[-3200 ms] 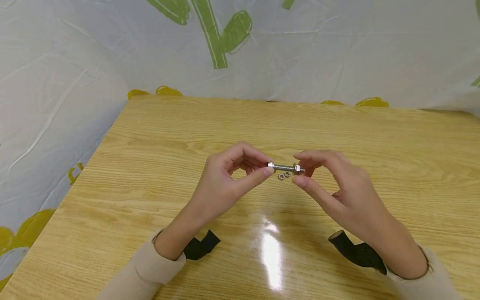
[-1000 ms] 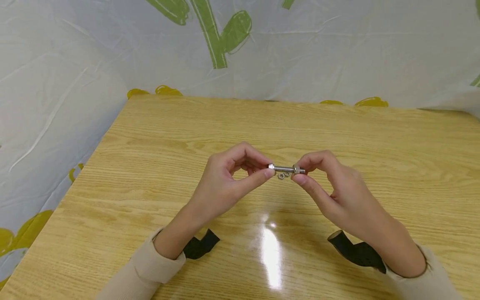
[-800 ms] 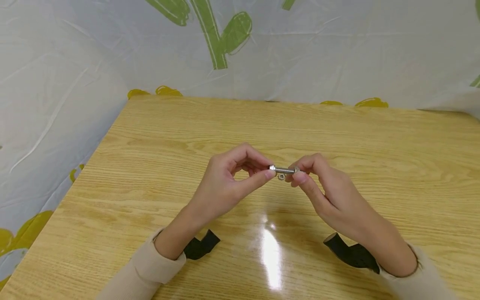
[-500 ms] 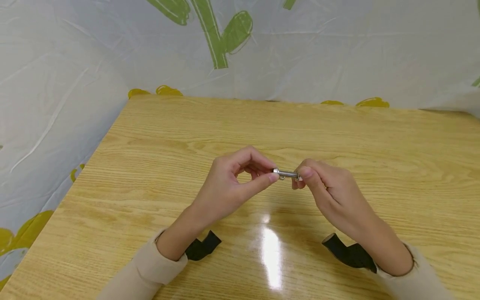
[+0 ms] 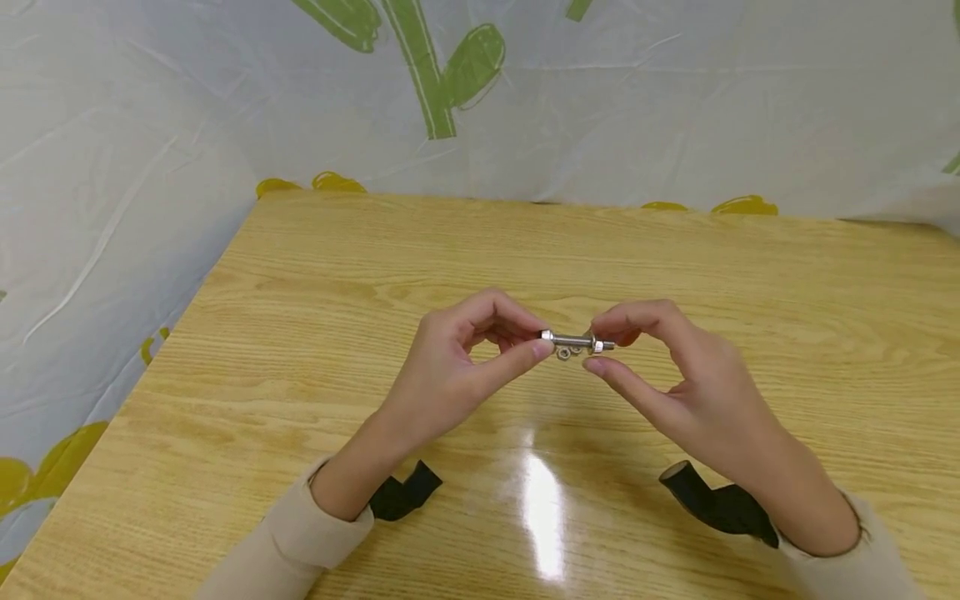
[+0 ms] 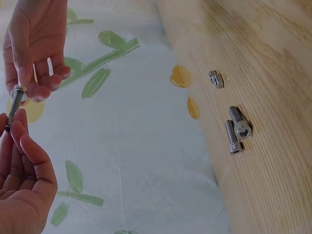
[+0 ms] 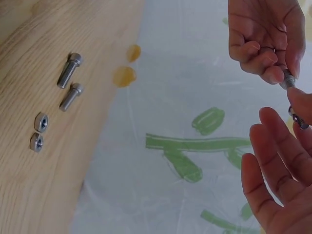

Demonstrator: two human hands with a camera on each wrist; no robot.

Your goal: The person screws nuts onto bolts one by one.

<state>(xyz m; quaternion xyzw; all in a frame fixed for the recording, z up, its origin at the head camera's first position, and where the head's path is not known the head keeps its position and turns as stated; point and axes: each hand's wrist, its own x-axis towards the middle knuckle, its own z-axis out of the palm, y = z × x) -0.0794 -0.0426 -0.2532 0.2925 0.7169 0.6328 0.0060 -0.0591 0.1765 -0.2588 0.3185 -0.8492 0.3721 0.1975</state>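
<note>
In the head view my left hand (image 5: 450, 367) pinches the head of a silver bolt (image 5: 572, 341) between thumb and fingers, holding it level above the table. A hex nut (image 5: 598, 345) sits on the bolt near its threaded end, and the tip pokes out beyond it. My right hand (image 5: 693, 375) is around that nut, its thumb and forefinger spread to either side. Two loose nuts (image 5: 564, 353) lie on the table behind the bolt. In the right wrist view the right thumb overlaps part of the held bolt (image 7: 288, 80).
Two socket-head bolts (image 6: 239, 124) lie on the wooden table (image 5: 360, 250) near the loose nuts in both wrist views; my hands hide them in the head view. A white cloth (image 5: 637, 108) with green and yellow plant shapes hangs behind the table.
The right hand closes on the nut and rolls it between thumb and forefinger, then draws back with those fingers parted. The left hand keeps its pinch, shifting only slightly.
</note>
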